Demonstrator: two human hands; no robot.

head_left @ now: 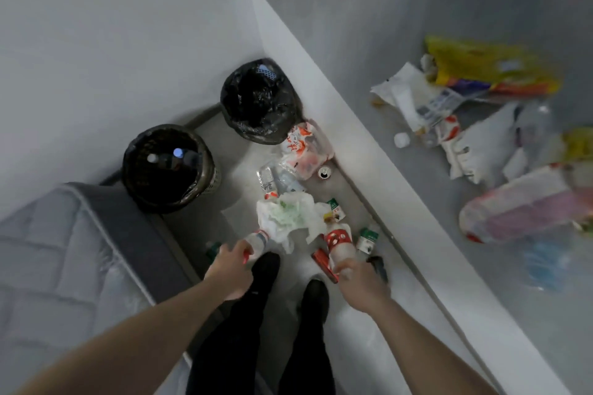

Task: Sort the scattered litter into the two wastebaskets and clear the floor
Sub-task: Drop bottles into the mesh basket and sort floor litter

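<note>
Bottles [256,239] within fingers [239,248] (both hands)

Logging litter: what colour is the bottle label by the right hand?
Red with white markings on the clear plastic bottle; head view.

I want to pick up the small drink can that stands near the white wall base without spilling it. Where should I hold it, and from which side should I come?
The can stands upright, its opened top facing up. Probably best to grip its round side wall, coming from above on the open floor side. The wall base is close behind it and the red-and-white wrapper lies right beside it, so those sides look blocked. Keep it upright; whether liquid remains inside cannot be seen.
</note>
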